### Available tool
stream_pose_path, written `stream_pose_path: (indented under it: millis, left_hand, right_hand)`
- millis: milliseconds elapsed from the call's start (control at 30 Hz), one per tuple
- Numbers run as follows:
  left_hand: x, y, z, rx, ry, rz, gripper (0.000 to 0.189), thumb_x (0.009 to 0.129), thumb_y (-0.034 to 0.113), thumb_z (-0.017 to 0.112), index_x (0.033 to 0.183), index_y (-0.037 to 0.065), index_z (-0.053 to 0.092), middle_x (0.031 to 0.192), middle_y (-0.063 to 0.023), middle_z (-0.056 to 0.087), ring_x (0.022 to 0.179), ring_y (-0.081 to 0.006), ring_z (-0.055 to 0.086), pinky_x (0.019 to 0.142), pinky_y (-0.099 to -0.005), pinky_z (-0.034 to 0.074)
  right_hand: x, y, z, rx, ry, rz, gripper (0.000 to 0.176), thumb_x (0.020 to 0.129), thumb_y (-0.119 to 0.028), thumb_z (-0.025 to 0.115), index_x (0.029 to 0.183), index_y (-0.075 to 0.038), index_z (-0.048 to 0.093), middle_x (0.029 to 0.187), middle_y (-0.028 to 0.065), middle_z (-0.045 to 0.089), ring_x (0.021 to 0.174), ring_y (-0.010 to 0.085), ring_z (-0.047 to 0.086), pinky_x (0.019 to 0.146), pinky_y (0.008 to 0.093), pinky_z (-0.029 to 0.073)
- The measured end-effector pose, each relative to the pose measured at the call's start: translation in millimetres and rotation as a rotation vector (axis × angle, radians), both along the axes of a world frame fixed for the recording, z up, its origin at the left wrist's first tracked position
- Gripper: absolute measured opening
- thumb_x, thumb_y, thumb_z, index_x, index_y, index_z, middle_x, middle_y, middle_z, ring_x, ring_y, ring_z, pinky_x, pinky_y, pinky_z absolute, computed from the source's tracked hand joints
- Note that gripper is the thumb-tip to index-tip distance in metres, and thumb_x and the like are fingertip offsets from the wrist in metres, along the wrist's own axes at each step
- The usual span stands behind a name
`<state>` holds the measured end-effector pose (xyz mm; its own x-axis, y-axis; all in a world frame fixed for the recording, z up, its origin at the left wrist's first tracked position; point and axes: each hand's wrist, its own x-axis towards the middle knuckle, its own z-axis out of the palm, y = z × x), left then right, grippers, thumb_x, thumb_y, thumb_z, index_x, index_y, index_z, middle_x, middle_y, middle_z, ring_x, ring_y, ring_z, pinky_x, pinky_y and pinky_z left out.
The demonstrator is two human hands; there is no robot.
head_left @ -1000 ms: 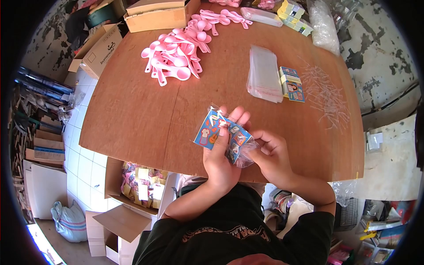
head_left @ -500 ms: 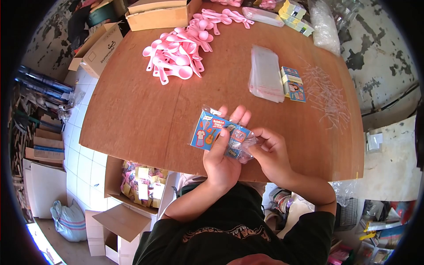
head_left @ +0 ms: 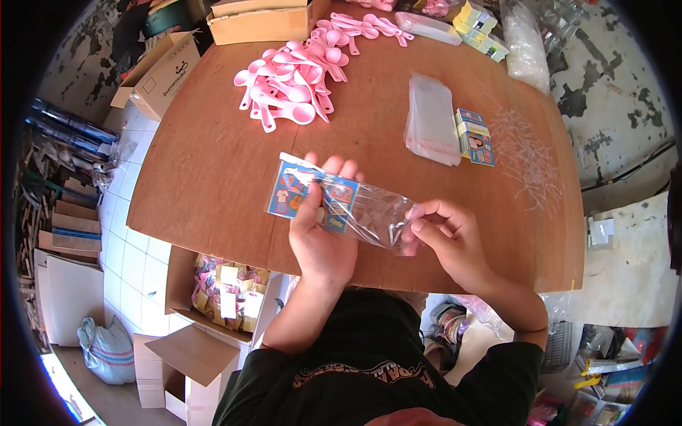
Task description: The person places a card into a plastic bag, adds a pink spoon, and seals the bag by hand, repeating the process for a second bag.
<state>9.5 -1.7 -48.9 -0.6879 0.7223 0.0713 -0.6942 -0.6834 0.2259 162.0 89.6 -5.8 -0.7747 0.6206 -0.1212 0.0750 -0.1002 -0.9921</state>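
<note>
A blue printed card [head_left: 283, 202] sits in one end of a clear plastic bag [head_left: 382, 213], held above the front of the table. My left hand [head_left: 323, 245] is closed on the card end, thumb on top and fingers behind. At the bag's other end, my right hand [head_left: 455, 238] pinches the film between thumb and fingers. The bag is stretched out lengthwise between both hands. Beyond them lie a stack of flat clear bags [head_left: 430, 117] and a banded bundle of similar blue cards [head_left: 477, 145].
Pink measuring spoons [head_left: 291, 89] are heaped at the table's back left, near a cardboard box [head_left: 259, 27]. Thin clear strips [head_left: 526, 160] lie scattered at the right. Below the front left edge, an open carton [head_left: 183, 284] holds packed items.
The bag, bunched up near the card before, is now drawn out long. My left hand with the card has moved left, and my right hand has moved slightly right, widening the gap.
</note>
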Motion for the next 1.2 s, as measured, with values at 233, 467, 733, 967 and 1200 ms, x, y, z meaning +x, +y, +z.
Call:
stream_pose_path:
  millis: [233, 467, 733, 967, 1200]
  left_hand:
    - [-4, -6, 4, -0.077, 0.013, 0.08, 0.038, 0.096, 0.015, 0.044, 0.131, 0.005, 0.038, 0.114, -0.0118, 0.055, 0.112, -0.0263, 0.052, 0.104, -0.0435, 0.036]
    - [-25, -15, 7, -0.103, -0.095, 0.295, 0.036, 0.096, 0.028, 0.051, 0.122, 0.005, 0.044, 0.093, -0.0087, 0.055, 0.1, -0.0257, 0.054, 0.099, -0.042, 0.041]
    - [-38, -17, -2, -0.061, -0.174, 0.22, 0.029, 0.095, 0.026, 0.052, 0.11, 0.002, 0.053, 0.094, -0.0101, 0.06, 0.095, -0.0251, 0.06, 0.093, -0.0441, 0.046]
    - [-41, -17, 9, -0.096, -0.249, 0.097, 0.032, 0.095, 0.029, 0.051, 0.111, 0.001, 0.052, 0.102, -0.0091, 0.059, 0.101, -0.0243, 0.059, 0.096, -0.0447, 0.044]
    - [-42, -9, 3, -0.036, -0.348, -0.065, 0.03, 0.095, 0.028, 0.051, 0.109, 0.002, 0.052, 0.103, -0.0091, 0.059, 0.103, -0.0242, 0.058, 0.097, -0.0439, 0.044]
  right_hand:
    - [-17, -1, 21, 0.15, -0.203, 0.194, 0.015, 0.091, -0.013, 0.06, 0.096, 0.001, 0.061, 0.082, 0.0048, 0.063, 0.072, 0.0097, 0.059, 0.065, 0.0245, 0.049]
    - [-51, 23, 41, 0.034, -0.17, 0.304, 0.032, 0.095, -0.031, 0.055, 0.085, -0.002, 0.062, 0.067, 0.0026, 0.06, 0.061, 0.0076, 0.057, 0.059, 0.0218, 0.046]
    - [-161, 80, -36, 1.264, -0.163, 0.049, 0.017, 0.082, -0.017, 0.067, 0.088, -0.002, 0.062, 0.075, 0.0097, 0.066, 0.064, 0.0244, 0.065, 0.057, 0.0334, 0.05]
    - [-178, 88, -46, 1.512, 0.022, -0.161, 0.009, 0.082, -0.01, 0.063, 0.083, -0.002, 0.058, 0.067, 0.0144, 0.061, 0.06, 0.0321, 0.063, 0.049, 0.0388, 0.049]
    - [-74, 82, 2, 0.662, 0.172, -0.197, 0.018, 0.092, -0.006, 0.056, 0.108, 0.002, 0.061, 0.086, 0.0116, 0.067, 0.069, 0.0146, 0.066, 0.061, 0.0259, 0.055]
